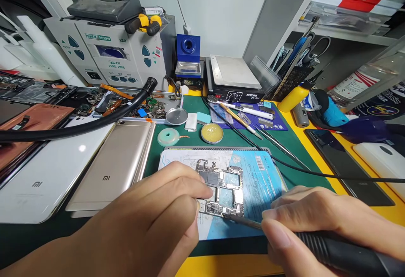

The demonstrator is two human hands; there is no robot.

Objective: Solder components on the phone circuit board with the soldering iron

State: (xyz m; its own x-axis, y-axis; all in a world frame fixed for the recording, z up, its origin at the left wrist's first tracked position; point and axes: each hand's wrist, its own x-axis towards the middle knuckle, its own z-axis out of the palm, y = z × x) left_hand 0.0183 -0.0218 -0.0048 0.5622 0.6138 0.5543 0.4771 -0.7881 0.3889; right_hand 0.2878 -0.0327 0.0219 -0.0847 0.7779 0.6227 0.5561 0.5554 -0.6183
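Observation:
A phone circuit board [210,178] with cut-out windows and metal-covered chips lies on a blue and white notebook [264,184]. My left hand [167,209] has its fingers closed at the board's left edge; its thumb is mostly hidden behind the fingers. In my right hand [306,218] is a soldering iron [338,251], gripped like a pen by its black handle. The iron's dark tip reaches the board's lower edge, at or just above its surface. Beyond the notebook sit a tin of yellow flux [211,133] and a roll of desoldering wick [168,136].
Left are phone back covers [110,163], a black hose [79,131] and a hot-air station [107,53]. Behind stand a soldering iron stand [188,57] and a heating plate [234,72]. Tweezers [281,146], a brush [238,116] and a black cable [294,165] lie right.

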